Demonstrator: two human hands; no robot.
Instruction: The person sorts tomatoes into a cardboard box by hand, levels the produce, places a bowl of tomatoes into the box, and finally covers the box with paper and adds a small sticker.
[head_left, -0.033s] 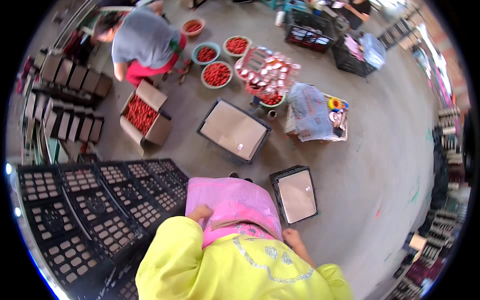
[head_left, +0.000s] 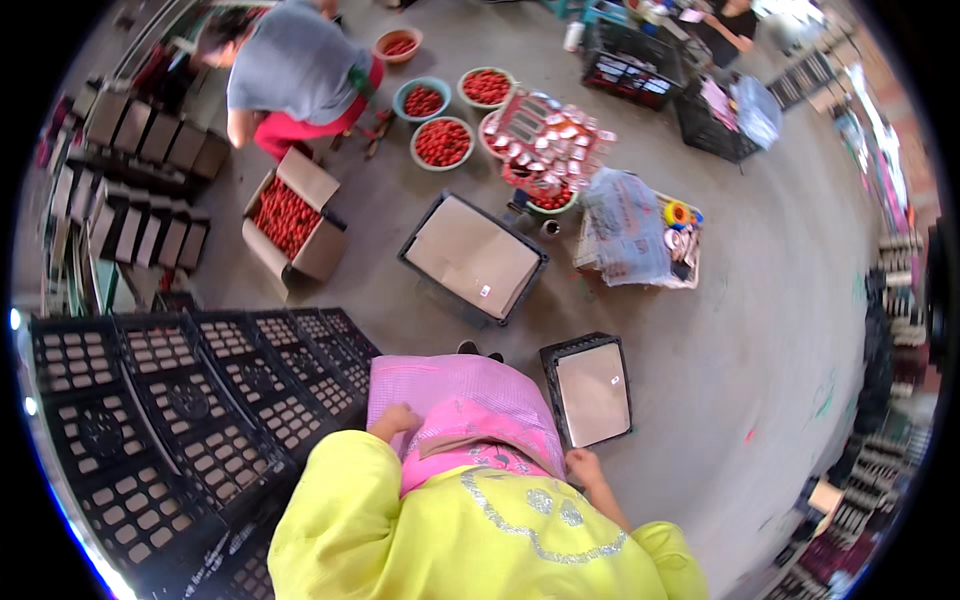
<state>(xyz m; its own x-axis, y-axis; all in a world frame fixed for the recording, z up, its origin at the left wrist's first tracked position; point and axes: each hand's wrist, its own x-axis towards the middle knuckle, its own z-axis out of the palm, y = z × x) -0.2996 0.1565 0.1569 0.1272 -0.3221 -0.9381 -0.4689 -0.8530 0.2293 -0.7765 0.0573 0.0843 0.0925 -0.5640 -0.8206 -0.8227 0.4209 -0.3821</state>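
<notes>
My left hand point(head_left: 395, 420) hangs in front of the pink checked apron point(head_left: 455, 380), its fingers curled and nothing visible in them. Beside the apron's right edge is my right hand point(head_left: 582, 466), loosely closed, also with nothing showing in it. Just ahead of the right hand, a black crate point(head_left: 592, 388) with a brown cardboard sheet on top stands on the floor. A larger black crate point(head_left: 472, 258), likewise topped with cardboard, lies farther forward. Neither hand touches a crate.
Stacked black crates point(head_left: 180, 400) rise close on my left. Ahead are a carton of small red fruits point(head_left: 286, 218), several fruit-filled basins point(head_left: 442, 144), a pile of clear packs point(head_left: 550, 140) and a plastic-covered basket point(head_left: 630, 235). A person point(head_left: 300, 75) bends at the far left.
The whole view has shifted slightly, so the far basins and baskets sit a little more to the right. Both my hands keep nearly the same place and stay curled.
</notes>
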